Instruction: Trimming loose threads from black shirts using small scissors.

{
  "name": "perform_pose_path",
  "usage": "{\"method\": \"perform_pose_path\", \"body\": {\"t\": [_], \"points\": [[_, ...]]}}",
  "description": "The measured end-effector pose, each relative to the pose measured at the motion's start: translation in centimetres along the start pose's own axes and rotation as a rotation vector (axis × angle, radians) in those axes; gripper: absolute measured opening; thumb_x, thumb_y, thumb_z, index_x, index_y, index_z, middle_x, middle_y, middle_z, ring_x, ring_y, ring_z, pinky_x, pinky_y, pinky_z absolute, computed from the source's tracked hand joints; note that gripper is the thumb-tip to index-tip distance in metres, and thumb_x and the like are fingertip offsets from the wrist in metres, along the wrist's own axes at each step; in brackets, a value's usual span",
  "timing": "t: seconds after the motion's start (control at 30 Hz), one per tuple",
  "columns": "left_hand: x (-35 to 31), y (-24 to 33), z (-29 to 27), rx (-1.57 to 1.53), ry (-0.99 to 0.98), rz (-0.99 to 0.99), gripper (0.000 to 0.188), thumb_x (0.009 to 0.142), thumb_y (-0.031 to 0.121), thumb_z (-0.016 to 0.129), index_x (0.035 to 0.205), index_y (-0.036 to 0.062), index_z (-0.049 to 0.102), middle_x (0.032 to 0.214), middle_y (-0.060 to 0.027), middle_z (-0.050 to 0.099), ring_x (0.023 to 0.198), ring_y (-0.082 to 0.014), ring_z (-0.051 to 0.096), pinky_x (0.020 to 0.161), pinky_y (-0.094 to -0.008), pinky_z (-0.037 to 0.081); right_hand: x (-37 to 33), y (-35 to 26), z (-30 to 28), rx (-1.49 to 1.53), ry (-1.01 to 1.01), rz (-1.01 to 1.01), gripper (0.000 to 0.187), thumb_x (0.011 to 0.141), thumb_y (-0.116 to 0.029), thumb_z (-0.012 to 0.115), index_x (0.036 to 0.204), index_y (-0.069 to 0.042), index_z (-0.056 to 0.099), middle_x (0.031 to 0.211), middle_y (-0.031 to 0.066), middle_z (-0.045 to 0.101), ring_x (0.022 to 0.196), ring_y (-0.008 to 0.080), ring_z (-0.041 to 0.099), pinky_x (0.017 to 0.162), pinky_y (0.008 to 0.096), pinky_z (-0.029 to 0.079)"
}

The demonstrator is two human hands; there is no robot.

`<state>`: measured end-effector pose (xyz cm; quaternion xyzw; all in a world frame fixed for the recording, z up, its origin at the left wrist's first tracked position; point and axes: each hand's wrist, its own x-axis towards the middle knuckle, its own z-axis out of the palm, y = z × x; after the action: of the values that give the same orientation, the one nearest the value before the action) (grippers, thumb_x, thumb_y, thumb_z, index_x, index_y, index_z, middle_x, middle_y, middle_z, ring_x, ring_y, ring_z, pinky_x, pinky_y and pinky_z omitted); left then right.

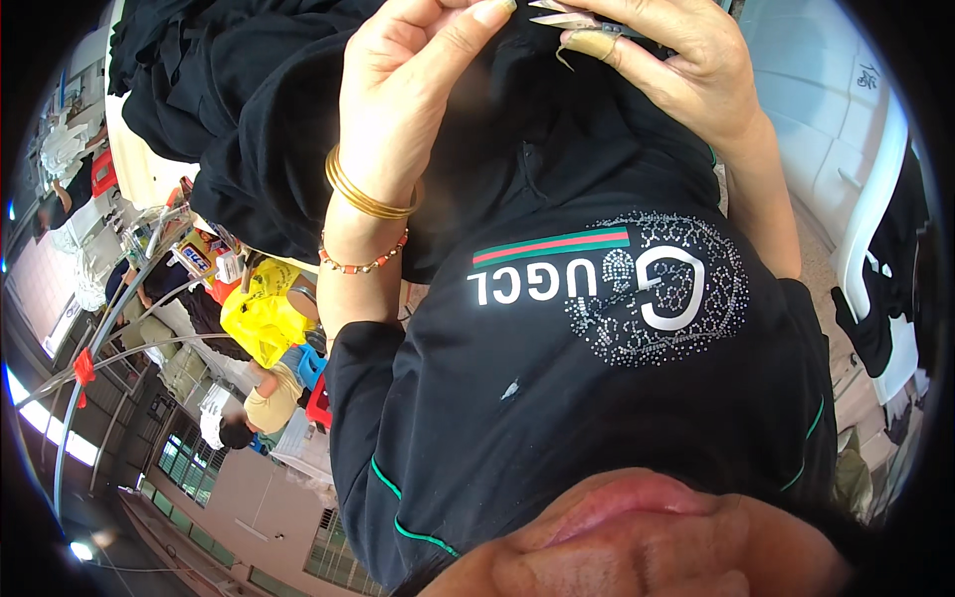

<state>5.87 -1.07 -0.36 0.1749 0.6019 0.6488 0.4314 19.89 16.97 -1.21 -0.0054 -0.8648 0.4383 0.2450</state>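
Note:
At the top edge, my left hand [413, 80] has its thumb and a finger pinched together. Anything between those fingertips is too small or cut off to make out. Gold bangles and a beaded bracelet circle that wrist. My right hand [691, 75] grips small thread snips [569, 19], their pointed metal blades aimed left toward the other hand. Beige tape or a finger cover [592, 44] wraps one right-hand digit. Black fabric [249, 119] lies heaped to the left and spreads below both hands, over my lap. The upper fingers of both hands run out of the picture.
A pale work surface [134, 159] edges out under the fabric at left. Beyond it are a yellow plastic bag [264, 313], a blue stool [310, 366] and a co-worker in a yellow top [274, 403]. A white curved frame [875, 209] with dark cloth stands at right.

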Motion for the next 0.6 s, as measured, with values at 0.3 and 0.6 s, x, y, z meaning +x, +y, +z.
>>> {"method": "perform_pose_path", "body": {"t": [0.3, 0.6], "points": [[-0.3, 0.3, 0.1, 0.004, -0.009, 0.009, 0.012, 0.101, 0.002, 0.063, 0.112, 0.0010, 0.068, 0.102, 0.0019, 0.068, 0.094, -0.0043, 0.061, 0.087, -0.0179, 0.047, -0.3, -0.1, -0.2, 0.163, 0.005, 0.034, 0.037, 0.081, -0.003, 0.083, 0.118, -0.002, 0.075, 0.085, 0.0042, 0.062, 0.075, 0.0142, 0.060, 0.065, 0.0273, 0.048], [-3.4, 2.3, -3.0, 0.291, -0.134, 0.040, 0.031, 0.098, 0.000, 0.066, 0.129, -0.0050, 0.064, 0.115, -0.0071, 0.072, 0.109, -0.0125, 0.067, 0.101, -0.0235, 0.049, 1.4, -0.7, -1.0, 0.338, -0.110, 0.297, 0.014, 0.082, 0.005, 0.080, 0.093, 0.003, 0.070, 0.081, 0.0009, 0.060, 0.068, 0.0056, 0.055, 0.061, 0.0220, 0.042]]}}
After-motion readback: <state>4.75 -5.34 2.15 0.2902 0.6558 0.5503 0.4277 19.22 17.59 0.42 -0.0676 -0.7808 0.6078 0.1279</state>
